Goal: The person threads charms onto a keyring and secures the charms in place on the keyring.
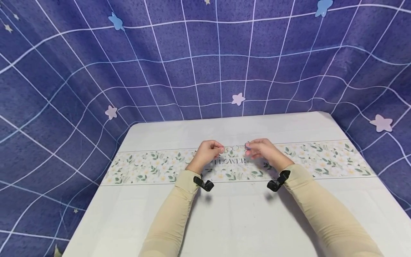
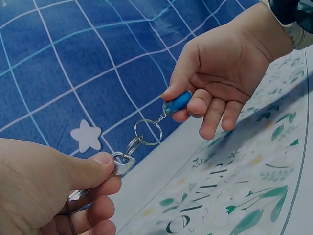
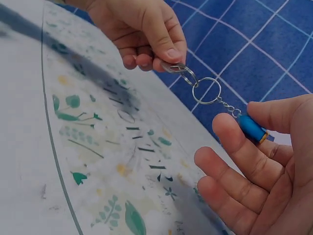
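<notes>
In the head view my left hand (image 1: 206,154) and right hand (image 1: 264,152) face each other above the floral strip. Between thumb and forefinger, the left hand pinches the head of a silver key (image 2: 123,165), its shaft mostly hidden by the fingers. My right hand pinches a small blue cylindrical key charm (image 3: 252,128) that has an orange end; its other fingers are spread loosely. A short chain (image 3: 228,106) joins the charm to a round metal key ring (image 3: 206,78). That ring links to a smaller ring (image 2: 133,145) through the key, spanning the gap between the hands.
A white table (image 1: 237,217) lies below, crossed by a flower-patterned runner (image 1: 141,171) printed with "FLOWER". Behind and around it hangs a blue curtain (image 1: 205,71) with white grid lines and stars. Each wrist wears a black camera mount (image 1: 203,184).
</notes>
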The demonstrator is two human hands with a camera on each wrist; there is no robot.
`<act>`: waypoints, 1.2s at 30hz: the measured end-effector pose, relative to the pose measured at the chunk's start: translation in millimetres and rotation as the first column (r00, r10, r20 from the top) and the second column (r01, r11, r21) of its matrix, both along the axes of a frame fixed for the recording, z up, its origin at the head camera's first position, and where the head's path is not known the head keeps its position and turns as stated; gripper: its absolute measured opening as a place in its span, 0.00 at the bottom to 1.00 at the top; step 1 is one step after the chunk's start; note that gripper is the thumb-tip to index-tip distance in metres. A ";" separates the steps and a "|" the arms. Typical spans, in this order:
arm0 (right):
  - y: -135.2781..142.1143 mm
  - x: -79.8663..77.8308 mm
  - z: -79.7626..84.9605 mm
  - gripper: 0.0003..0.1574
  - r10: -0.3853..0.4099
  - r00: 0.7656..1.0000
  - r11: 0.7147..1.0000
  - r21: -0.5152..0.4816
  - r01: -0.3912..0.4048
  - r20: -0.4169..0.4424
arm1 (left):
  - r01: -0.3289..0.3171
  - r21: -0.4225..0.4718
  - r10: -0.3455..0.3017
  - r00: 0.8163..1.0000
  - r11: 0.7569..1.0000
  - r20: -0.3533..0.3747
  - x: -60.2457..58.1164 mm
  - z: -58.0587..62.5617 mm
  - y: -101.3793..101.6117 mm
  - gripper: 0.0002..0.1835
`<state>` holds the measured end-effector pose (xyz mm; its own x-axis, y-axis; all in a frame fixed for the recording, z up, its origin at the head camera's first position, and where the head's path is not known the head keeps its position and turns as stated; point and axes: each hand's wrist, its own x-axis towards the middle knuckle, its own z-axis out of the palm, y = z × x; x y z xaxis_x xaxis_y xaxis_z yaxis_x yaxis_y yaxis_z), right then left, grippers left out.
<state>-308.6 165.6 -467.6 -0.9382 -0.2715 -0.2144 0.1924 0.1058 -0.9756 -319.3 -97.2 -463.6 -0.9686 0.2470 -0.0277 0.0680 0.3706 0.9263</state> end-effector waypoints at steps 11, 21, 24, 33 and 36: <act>-6.0 -9.8 -10.5 0.20 -0.028 1.000 0.984 0.177 0.029 -0.010 | -0.055 -0.164 0.044 0.997 0.985 -0.067 -5.5 -12.3 -0.3 0.05; -12.0 -14.4 -12.7 0.18 -0.012 0.993 0.914 0.400 0.059 -0.117 | -0.109 -0.251 0.088 0.992 0.962 -0.092 -11.9 -21.2 0.2 0.05; -13.5 -15.5 -11.6 0.18 0.018 0.990 0.887 0.460 0.048 -0.137 | -0.125 -0.270 0.101 0.990 0.955 -0.099 -13.4 -23.0 -0.1 0.05; -16.7 -15.3 -7.0 0.18 0.127 0.977 0.775 0.631 0.009 -0.169 | -0.130 -0.356 0.100 0.990 0.925 -0.102 -14.6 -24.6 0.5 0.05; -18.2 -16.5 -7.8 0.21 0.145 0.974 0.737 0.675 0.010 -0.173 | -0.134 -0.390 0.100 0.989 0.911 -0.107 -15.2 -25.4 0.3 0.06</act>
<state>-325.1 147.4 -475.4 -0.9650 -0.1952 -0.1752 -0.0315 0.7494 -0.6614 -334.5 -96.9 -489.0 -0.9930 0.1169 -0.0180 0.0715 0.7152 0.6952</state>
